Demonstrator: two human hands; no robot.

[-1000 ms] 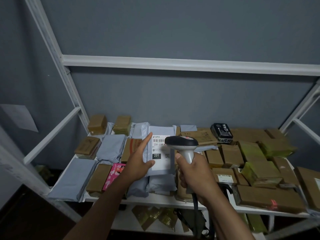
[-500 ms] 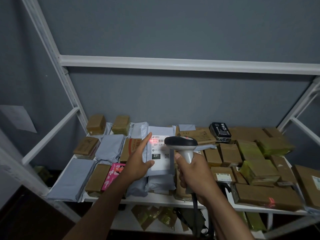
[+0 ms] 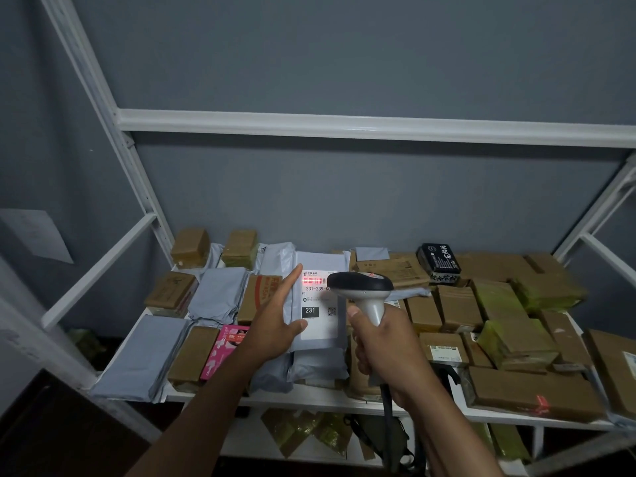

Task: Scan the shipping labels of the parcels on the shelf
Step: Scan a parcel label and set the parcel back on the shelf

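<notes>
A grey-blue wall (image 3: 344,56) fills the far side, dimly lit. A white metal rack (image 3: 344,127) stands against it, its crossbar running left to right. A paper sheet (image 3: 38,235) hangs on the left wall. Dark floor (image 3: 51,442) shows near left.

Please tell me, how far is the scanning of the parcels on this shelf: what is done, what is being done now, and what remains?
Done: the pictures cannot tell; no parcel bears a mark of having been scanned.
In hand: the right hand grips the scanner, whose red beam lies across the barcode of the white label on the grey parcel, which the left hand steadies.
Left: many brown boxes and grey bags lie around.
</notes>
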